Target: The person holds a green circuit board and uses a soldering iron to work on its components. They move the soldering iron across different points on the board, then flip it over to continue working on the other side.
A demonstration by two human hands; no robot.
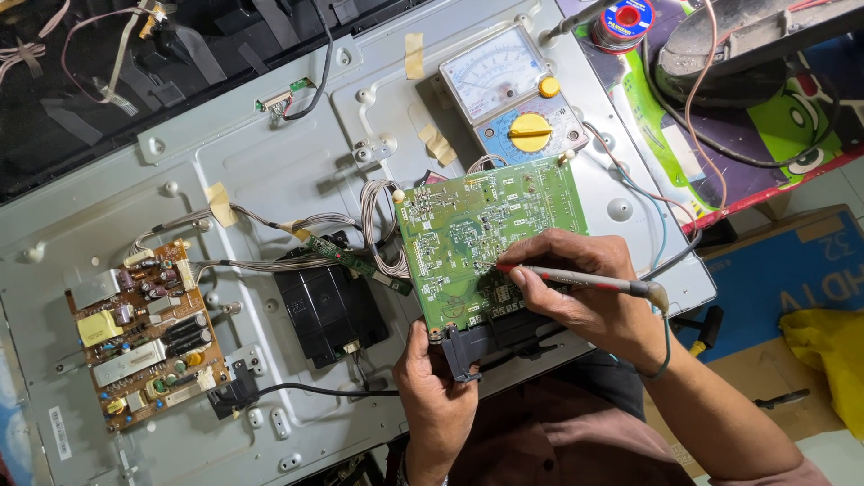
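A green circuit board lies tilted on the grey metal back panel of a flat screen. My right hand holds a red-tipped test probe like a pen, its tip touching the board near the lower middle. My left hand grips the board's near edge at a dark connector block. An analog multimeter with a yellow dial sits just beyond the board, its wires running toward my right hand.
A brown power supply board is mounted at the panel's left. A black speaker box and ribbon cables lie beside the green board. A solder spool, soldering tool and cardboard box are at the right.
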